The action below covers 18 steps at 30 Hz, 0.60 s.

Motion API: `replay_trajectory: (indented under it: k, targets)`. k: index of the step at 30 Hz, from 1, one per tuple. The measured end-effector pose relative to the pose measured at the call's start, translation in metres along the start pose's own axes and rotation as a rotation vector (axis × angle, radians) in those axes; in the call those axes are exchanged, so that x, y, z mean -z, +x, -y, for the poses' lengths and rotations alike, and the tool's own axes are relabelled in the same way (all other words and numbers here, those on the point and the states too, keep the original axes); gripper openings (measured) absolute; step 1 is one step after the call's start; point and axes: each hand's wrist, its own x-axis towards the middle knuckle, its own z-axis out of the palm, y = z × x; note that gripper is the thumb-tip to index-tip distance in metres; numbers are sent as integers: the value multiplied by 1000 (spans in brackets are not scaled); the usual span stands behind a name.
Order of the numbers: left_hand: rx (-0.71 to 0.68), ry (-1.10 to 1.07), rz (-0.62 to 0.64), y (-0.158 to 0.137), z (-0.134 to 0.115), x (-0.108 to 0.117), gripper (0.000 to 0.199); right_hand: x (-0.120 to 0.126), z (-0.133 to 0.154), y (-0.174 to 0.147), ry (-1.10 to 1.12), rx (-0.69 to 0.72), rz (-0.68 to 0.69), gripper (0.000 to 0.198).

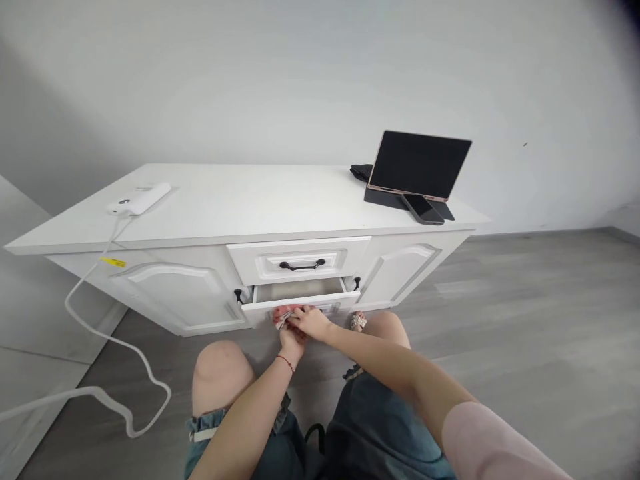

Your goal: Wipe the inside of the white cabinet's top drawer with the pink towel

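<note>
A small red-and-white patterned cloth point(281, 316) is bunched at the front of the partly pulled-out lower drawer point(300, 298). My left hand point(292, 339), below it, has its fingers closed around the cloth. From the right, my right hand point(313, 323) lies over the cloth with bent fingers pressed on it. Both hands meet at the drawer front, and its handle is hidden from view. Above them, the upper drawer point(250, 263) is closed and has a black handle point(303, 265).
On the white cabinet top point(250, 200) stand a tablet point(420, 163), a phone point(423, 209), a black item point(361, 172) and a white device point(140, 199). The device's white cable point(120, 343) hangs down on the left. My knees flank the drawers.
</note>
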Motion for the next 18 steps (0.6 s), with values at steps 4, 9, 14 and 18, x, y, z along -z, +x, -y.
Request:
replay_trajectory:
  k: [4,9,14,18]
  targets:
    - [131,-266,35,6,3,1,29,-14,-41,-47,-51,-135,-6,35]
    - [219,-423,53,10,2,-3,10,-28,-69,-88,-13,-411,-18,33]
    - [247,-509,52,8,2,-6,6,-64,-56,-81,211,-698,-204,32]
    - [261,-562,35,7,2,-9,8,-102,-35,-45,672,-970,-571,41]
